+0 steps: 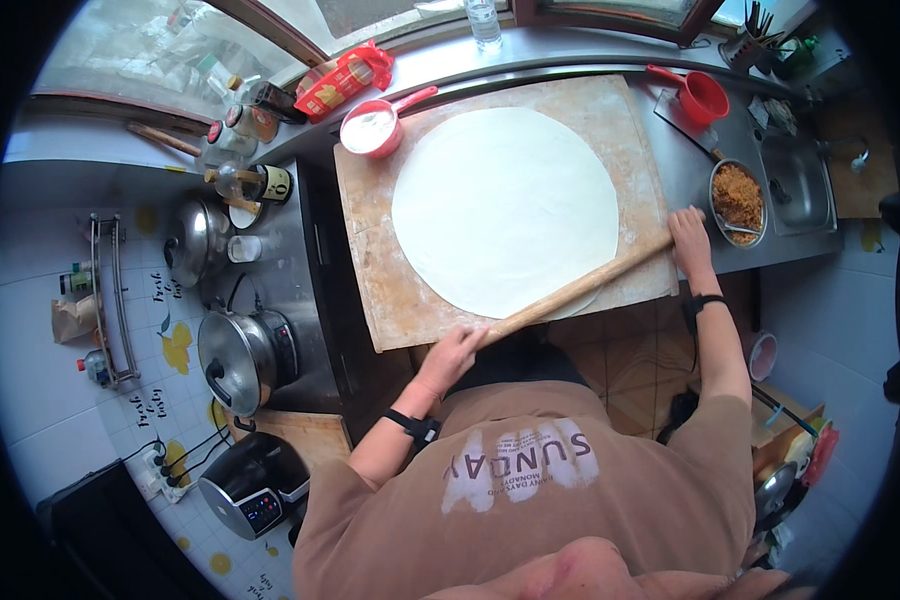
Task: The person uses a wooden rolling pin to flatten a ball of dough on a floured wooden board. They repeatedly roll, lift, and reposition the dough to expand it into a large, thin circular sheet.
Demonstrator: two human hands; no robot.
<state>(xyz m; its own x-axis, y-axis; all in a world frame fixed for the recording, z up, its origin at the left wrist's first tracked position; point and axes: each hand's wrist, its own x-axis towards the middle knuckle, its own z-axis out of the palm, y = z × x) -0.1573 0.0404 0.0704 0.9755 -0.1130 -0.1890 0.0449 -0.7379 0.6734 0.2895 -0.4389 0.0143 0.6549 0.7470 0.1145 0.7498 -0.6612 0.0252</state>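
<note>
A long wooden rolling pin [581, 289] slants across the near edge of a large round sheet of dough [506, 206]. My left hand [451, 358] grips the pin's lower end, just off the board's front edge. Around the other end, at the board's right side, my right hand [690, 236] is closed. The thin, pale dough covers most of a floury wooden board [375, 300]. On the board's far left corner stands a red-handled cup of flour [370, 133].
To the right, a metal bowl of orange-brown shredded filling [736, 199] sits beside a steel sink [799, 184]. A red dipper [703, 99] lies behind it. At left are a lidded electric pot [236, 360], a bottle with a dark label [274, 184] and a black cooker [255, 484].
</note>
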